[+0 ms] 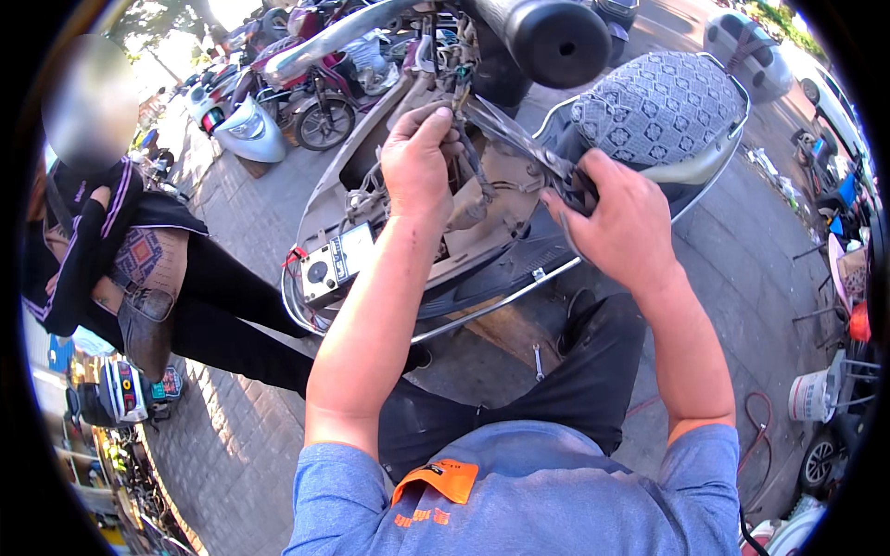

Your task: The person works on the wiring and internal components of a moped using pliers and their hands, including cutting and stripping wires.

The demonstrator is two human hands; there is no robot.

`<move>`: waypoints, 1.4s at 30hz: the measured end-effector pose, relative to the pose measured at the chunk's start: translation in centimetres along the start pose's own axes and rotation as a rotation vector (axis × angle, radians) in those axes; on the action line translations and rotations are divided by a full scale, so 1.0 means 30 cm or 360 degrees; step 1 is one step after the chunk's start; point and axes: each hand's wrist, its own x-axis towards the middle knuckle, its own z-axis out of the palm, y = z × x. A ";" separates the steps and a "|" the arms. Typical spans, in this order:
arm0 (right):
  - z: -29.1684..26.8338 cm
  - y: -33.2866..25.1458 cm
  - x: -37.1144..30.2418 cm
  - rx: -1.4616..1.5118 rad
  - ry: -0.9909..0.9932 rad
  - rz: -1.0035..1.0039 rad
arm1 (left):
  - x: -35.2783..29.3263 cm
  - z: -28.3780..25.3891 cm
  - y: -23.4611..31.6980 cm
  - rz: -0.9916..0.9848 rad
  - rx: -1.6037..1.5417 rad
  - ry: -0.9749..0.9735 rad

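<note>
a person leans over an opened electric scooter (464, 250) with its front panel off, seen from above. the left hand (419, 157) reaches into the scooter's open body, its fingers (436, 125) curled closed around a bundle of dark wires (475, 162) that hangs just below and to the right of them. the right hand (619, 218) is closed around the handles of a pair of pliers (519, 139); the metal tool runs up and to the left from those fingers, its tip meeting the wires right beside the left fingers. whether the tip is clamped on a wire cannot be told.

below the left fingers, near the wrist, a grey multimeter (336, 264) rests on the scooter's footboard. above both hands a black handlebar grip (556, 42) juts over the work and hides part of the wiring. to the right of the right fingers lies the scooter's patterned seat (663, 107). well below the hands, a small wrench (538, 361) lies on the paved ground (241, 435), beside the person's dark trousers. far to the left another person (120, 250) in dark clothes stands by, and parked scooters (278, 102) fill the upper left.
</note>
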 end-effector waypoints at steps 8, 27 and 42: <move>-0.030 0.003 0.058 -0.0321 -0.0301 0.0012 | -0.011 -0.007 0.044 -0.0004 0.0379 -0.0115; -0.058 -0.063 0.237 -0.1041 -0.0015 -0.0662 | 0.017 -0.048 0.127 0.0608 0.1259 -0.0122; -0.016 0.004 0.250 -0.1358 -0.0118 -0.0476 | -0.025 0.057 0.098 0.1416 0.1621 -0.0063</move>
